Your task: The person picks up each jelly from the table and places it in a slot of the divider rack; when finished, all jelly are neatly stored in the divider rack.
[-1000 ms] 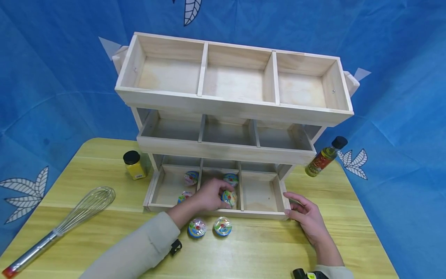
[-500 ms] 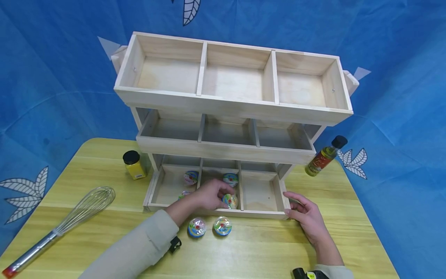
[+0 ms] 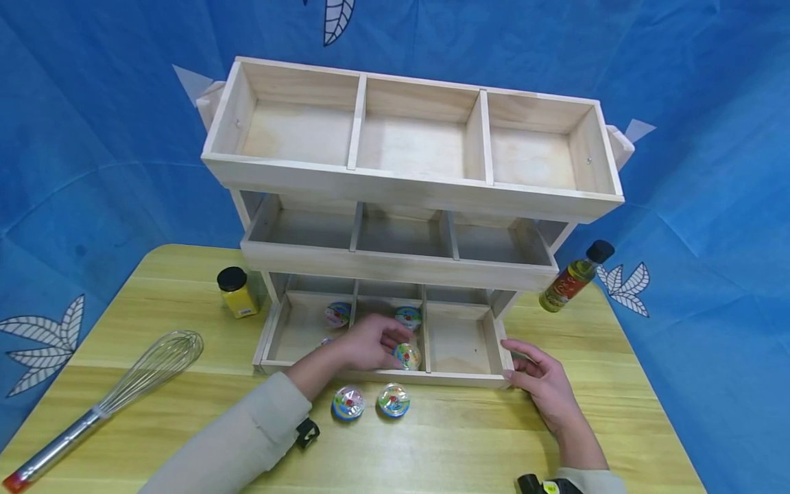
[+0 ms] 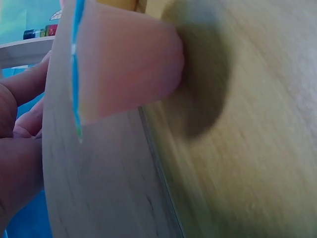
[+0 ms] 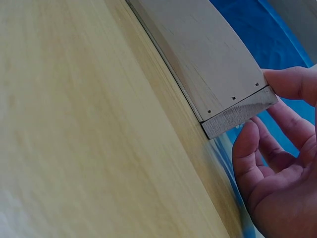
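A three-tier wooden rack with compartments stands on the table. My left hand is in the bottom tier's middle compartment, thumb and fingers spread loosely beside a jelly cup, with a small gap showing. Behind that cup sits another jelly cup. The left compartment has a jelly cup and one more mostly hidden by the forearm. Two jelly cups lie before the rack. At the bottom tier's front right corner, my right hand grips the wood between thumb and fingers.
A yellow jar with a black lid stands left of the rack. A whisk lies at the table's left. An oil bottle stands right of the rack. A blue cloth hangs behind.
My left hand has drawn slightly left, away from the front jelly cup in the middle compartment, leaving it there. The right hand stays on the rack's corner.
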The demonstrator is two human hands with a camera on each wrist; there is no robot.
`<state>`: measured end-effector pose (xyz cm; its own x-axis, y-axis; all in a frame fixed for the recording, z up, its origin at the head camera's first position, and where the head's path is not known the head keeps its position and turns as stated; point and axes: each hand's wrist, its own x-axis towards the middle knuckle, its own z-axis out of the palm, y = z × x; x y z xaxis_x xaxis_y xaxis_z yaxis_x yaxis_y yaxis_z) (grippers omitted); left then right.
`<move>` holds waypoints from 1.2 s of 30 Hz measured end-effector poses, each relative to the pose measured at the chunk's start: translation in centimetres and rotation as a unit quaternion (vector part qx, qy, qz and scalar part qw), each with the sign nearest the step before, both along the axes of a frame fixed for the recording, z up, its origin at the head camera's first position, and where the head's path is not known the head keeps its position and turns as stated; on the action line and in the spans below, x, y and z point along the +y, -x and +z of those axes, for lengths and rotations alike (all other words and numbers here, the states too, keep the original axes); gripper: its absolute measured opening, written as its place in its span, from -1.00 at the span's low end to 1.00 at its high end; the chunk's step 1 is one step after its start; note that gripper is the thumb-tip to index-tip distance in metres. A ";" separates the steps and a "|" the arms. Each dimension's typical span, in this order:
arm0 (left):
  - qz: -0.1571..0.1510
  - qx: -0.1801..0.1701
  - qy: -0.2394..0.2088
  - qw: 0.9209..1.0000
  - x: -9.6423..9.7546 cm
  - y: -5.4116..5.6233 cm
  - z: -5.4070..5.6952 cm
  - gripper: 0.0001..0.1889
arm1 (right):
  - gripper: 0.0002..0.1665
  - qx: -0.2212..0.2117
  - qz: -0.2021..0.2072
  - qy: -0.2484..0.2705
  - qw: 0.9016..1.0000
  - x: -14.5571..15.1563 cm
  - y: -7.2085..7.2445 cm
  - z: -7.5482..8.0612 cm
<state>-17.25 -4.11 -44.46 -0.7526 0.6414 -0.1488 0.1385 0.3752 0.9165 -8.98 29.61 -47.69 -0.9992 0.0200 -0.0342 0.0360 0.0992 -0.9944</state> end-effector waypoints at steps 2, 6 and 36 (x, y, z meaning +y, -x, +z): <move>0.004 -0.007 -0.011 1.000 -0.1 0.0 0.1 -0.44 | -0.37 -0.003 0.000 -0.001 1.000 0.1 0.0 0.0; 0.014 -0.019 -0.041 0.999 -0.4 -0.2 0.5 -0.45 | -0.37 -0.004 0.003 -0.001 1.000 0.2 0.1 -0.2; 0.095 0.084 -0.053 0.990 -8.7 -10.4 0.5 -0.46 | -0.38 0.000 0.000 -0.001 1.000 0.3 0.3 -0.4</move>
